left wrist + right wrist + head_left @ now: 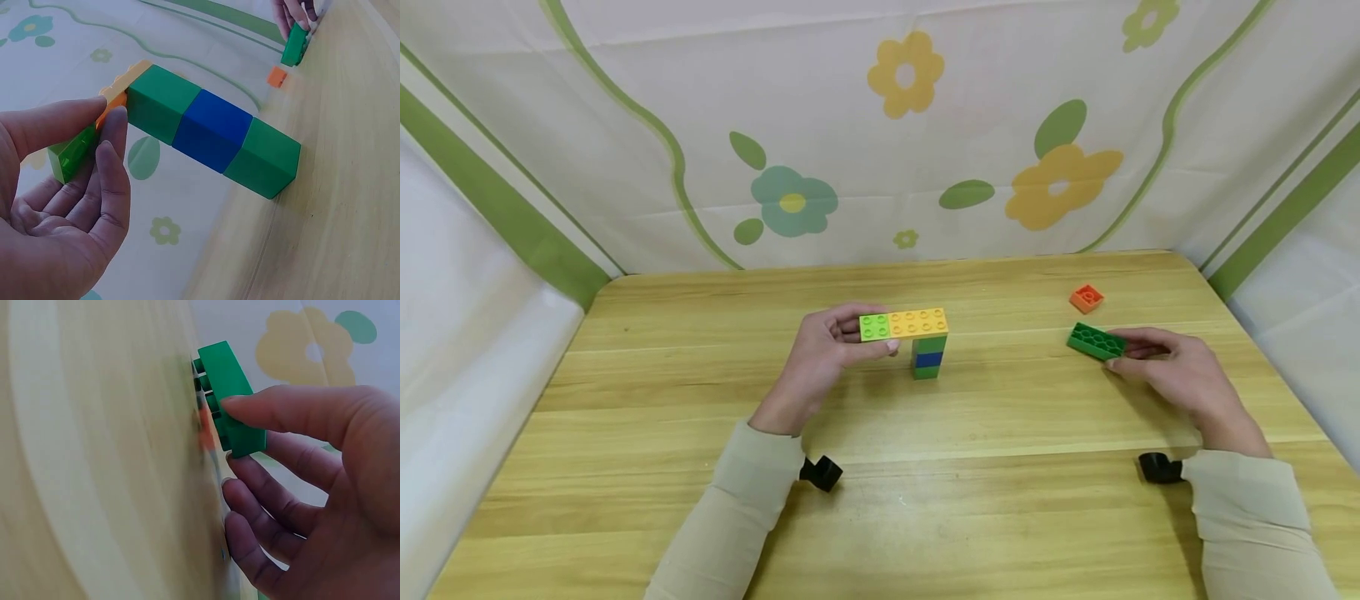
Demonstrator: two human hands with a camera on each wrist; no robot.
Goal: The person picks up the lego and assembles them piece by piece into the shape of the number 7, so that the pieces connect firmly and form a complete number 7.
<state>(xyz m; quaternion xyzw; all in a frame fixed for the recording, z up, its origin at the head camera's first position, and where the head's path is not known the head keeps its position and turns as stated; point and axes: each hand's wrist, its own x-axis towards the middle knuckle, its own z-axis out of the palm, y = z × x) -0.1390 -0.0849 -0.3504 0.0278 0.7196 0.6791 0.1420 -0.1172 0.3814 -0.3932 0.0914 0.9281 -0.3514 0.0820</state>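
Note:
My left hand (820,354) pinches the overhanging part of a yellow toy brick (925,322), whose left end meets a light green brick (874,327). Under the yellow brick's right end stands a column: a green brick (164,103), a blue brick (212,131) and a bottom green brick (262,156) on the table. On the right, my right hand (1183,371) holds a long dark green brick (1096,341) between thumb and fingers. It is upside down, hollow side up, with its studs towards the table in the right wrist view.
An orange brick (1086,298) lies hollow side up on the wooden table (970,500), just beyond the dark green one. A white cloth with printed flowers (793,200) hangs behind the table's back edge. Each wrist carries a small black device (824,473).

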